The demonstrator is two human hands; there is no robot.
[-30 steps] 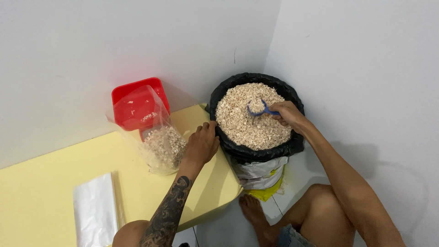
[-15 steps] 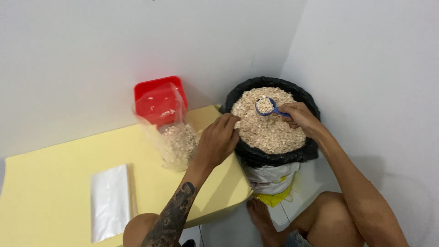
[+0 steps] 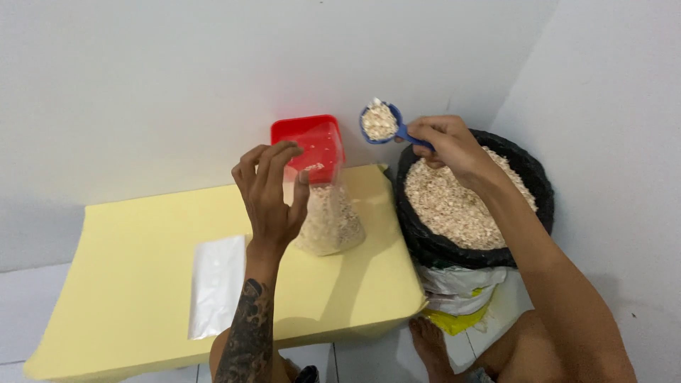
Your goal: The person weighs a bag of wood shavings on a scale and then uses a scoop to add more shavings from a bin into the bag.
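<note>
Holding a heaped blue scoop (image 3: 380, 122) in our clenched right hand (image 3: 441, 145), we are steadying the clear bag (image 3: 328, 206) left of and below it with left fingers (image 3: 273, 164) pinching its rim.

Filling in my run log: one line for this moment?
left hand: holds bag open | right hand: holds full scoop above table | sack: beside table

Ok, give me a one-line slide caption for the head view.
Right hand lifts a heaped blue plastic scoop toward a clear plastic bag held by the left hand.
</note>
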